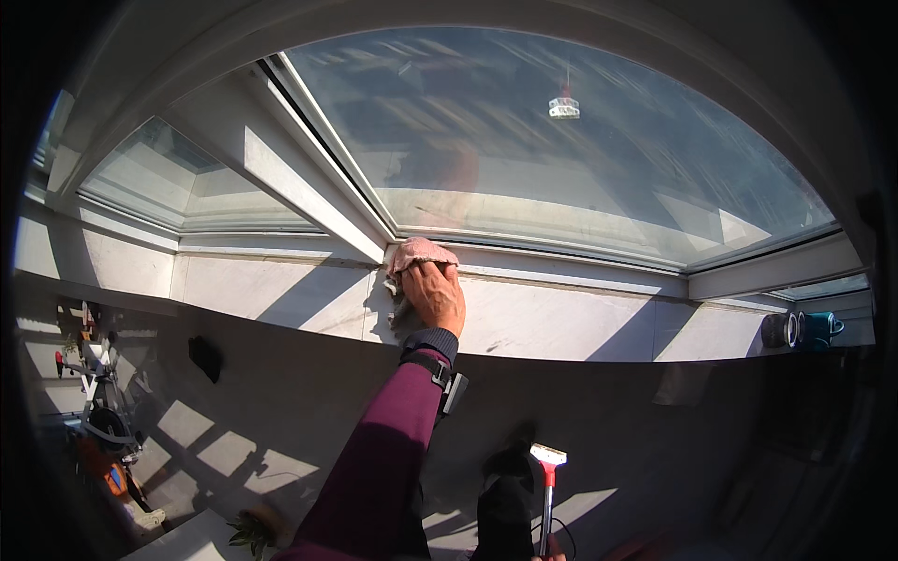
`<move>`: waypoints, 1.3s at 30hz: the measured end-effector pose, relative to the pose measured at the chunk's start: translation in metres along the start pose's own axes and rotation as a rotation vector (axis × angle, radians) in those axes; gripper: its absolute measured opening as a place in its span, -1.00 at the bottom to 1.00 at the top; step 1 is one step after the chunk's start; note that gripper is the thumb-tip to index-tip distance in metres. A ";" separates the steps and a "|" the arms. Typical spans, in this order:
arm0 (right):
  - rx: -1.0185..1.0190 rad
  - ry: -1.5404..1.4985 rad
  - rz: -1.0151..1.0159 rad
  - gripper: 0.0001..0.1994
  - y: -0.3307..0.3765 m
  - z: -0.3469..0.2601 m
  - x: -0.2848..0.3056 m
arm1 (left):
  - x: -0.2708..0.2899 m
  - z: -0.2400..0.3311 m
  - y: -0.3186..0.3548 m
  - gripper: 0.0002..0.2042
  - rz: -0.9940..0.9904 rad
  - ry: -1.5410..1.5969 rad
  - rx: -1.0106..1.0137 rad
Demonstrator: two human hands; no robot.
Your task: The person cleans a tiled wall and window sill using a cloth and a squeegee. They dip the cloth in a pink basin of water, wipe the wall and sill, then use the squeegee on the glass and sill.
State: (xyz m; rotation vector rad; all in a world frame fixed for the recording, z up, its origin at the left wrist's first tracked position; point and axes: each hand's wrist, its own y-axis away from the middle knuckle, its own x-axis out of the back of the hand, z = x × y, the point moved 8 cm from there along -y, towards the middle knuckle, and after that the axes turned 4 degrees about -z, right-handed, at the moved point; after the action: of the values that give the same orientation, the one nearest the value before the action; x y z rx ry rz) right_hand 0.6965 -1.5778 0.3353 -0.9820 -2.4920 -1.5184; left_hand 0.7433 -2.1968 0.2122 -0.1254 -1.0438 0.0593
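Note:
My left hand (432,294), in a purple sleeve, is closed on a pink cloth (423,251). It presses the cloth onto the white window sill (552,316), at the lower left corner of the large window frame. A greyish part of the cloth hangs below the fingers. Low in the picture, my right hand (552,550) shows only in part, its fingers round the handle of a scraper (548,477). That scraper has a wide pale head, a red neck and a silvery shaft, and points up, well below the sill.
The large window pane (524,140) carries a small clear fitting (564,107). A teal mug (819,329) stands at the sill's right end. Exercise equipment (110,421) is on the floor at left, with a potted plant (254,529) at the bottom.

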 end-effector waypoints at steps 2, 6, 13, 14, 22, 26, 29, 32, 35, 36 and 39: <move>-0.094 -0.099 0.011 -0.81 0.002 0.008 0.012 | -0.007 0.030 0.019 -0.69 0.076 0.086 -0.155; -0.315 -0.220 -0.034 -0.81 0.004 0.020 0.020 | -0.034 0.145 0.115 -0.87 -0.166 0.309 -0.746; -0.182 -0.304 0.067 -0.86 0.006 0.039 0.025 | -0.016 0.185 0.279 -0.66 -1.401 1.684 0.325; -0.224 -0.312 0.043 -0.87 0.006 0.046 0.020 | -0.001 0.155 0.278 -0.64 -1.332 1.875 0.744; -0.390 -0.378 0.000 -0.90 0.000 0.064 -0.005 | 0.123 -0.046 0.074 -0.60 -0.412 1.675 0.343; -0.410 -0.387 0.003 -0.90 0.001 0.068 0.002 | 0.061 -0.062 -0.012 -0.57 -0.340 0.720 0.062; -0.447 -0.427 0.054 -0.88 0.000 0.078 0.004 | 0.002 -0.028 0.007 -0.63 -0.137 -0.184 -0.199; -0.436 -0.437 0.034 -0.89 -0.001 0.082 0.003 | -0.033 0.009 0.030 -0.69 -0.190 -0.121 -0.282; -0.482 -0.542 0.030 -0.89 0.000 0.084 0.000 | -0.042 0.053 0.053 -0.71 -0.245 -0.124 -0.323; -0.494 -0.559 0.032 -0.89 -0.001 0.083 0.001 | -0.047 0.078 0.065 -0.74 -0.256 -0.098 -0.433; -0.524 -0.581 0.040 -0.86 0.000 0.081 0.006 | -0.076 0.149 0.106 -0.82 -0.233 -0.007 -0.565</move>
State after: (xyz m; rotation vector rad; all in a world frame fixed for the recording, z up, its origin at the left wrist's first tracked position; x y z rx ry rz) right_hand 0.7130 -1.5088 0.2967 -1.7574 -2.3958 -2.1924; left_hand 0.5777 -2.0890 0.2067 -0.5142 -1.0534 -0.4496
